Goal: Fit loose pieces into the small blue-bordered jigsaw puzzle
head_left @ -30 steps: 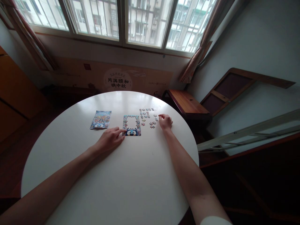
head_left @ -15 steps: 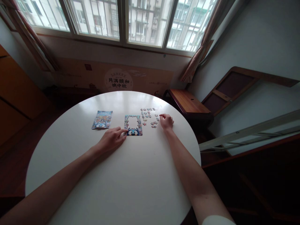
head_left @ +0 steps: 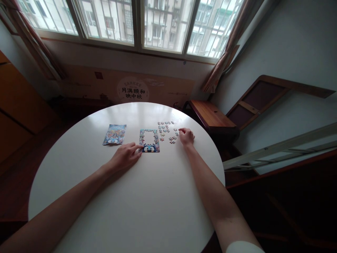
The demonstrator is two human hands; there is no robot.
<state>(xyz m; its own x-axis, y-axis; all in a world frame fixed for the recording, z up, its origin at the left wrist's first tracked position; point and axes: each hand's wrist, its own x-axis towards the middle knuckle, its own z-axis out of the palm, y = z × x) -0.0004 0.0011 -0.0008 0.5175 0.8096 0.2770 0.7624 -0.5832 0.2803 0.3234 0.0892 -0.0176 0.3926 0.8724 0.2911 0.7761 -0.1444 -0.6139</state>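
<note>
A small, partly built jigsaw puzzle lies on the round white table; its border is joined and the middle shows bare table. My left hand rests flat beside its lower left corner, index finger stretched out and touching the edge. Several loose puzzle pieces are scattered to the right of the puzzle. My right hand rests just right of those pieces with its fingers curled in; whether a piece is pinched in them is hidden.
A colourful printed packet lies left of the puzzle. A dark wooden bench stands past the table's right edge. Windows and a cardboard panel fill the far wall. A wooden frame leans on the right wall.
Both hands have stayed where they were; only the camera view has shifted slightly.
</note>
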